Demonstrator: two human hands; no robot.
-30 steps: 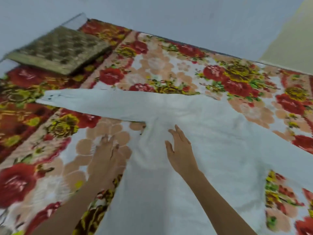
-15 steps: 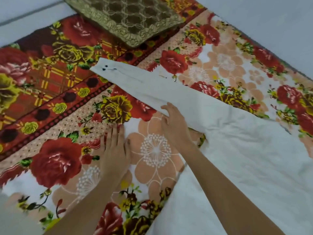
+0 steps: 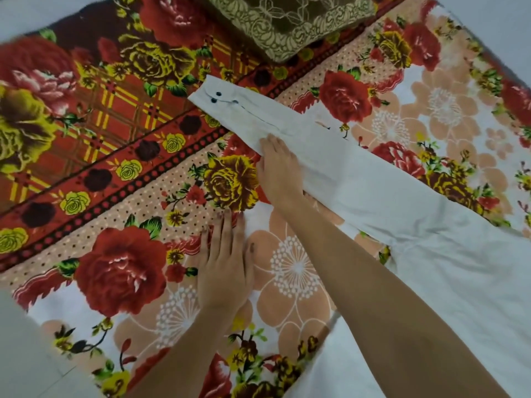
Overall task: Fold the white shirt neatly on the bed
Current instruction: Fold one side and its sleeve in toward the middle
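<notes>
The bed fills the room's view under a loud floral blanket, with a brown cushion at its head. The shirt lies spread on it to the right, body flat, 1 sleeve stretched out towards the cushion and ending in a cuff with 3 dark buttons.

The right hand lies palm down, fingers flat and together, on the near edge of the sleeve about halfway along, gripping nothing. The left hand rests flat and empty on the bare blanket just beside it, well clear of the cloth.

This looks like smoothing the sleeve before it is folded in. To do it well, I'd say run the palm all the way out to the cuff, keep the sleeve straight, then bring the left hand onto the shoulder seam to pin it while the cuff is carried across the body.
</notes>
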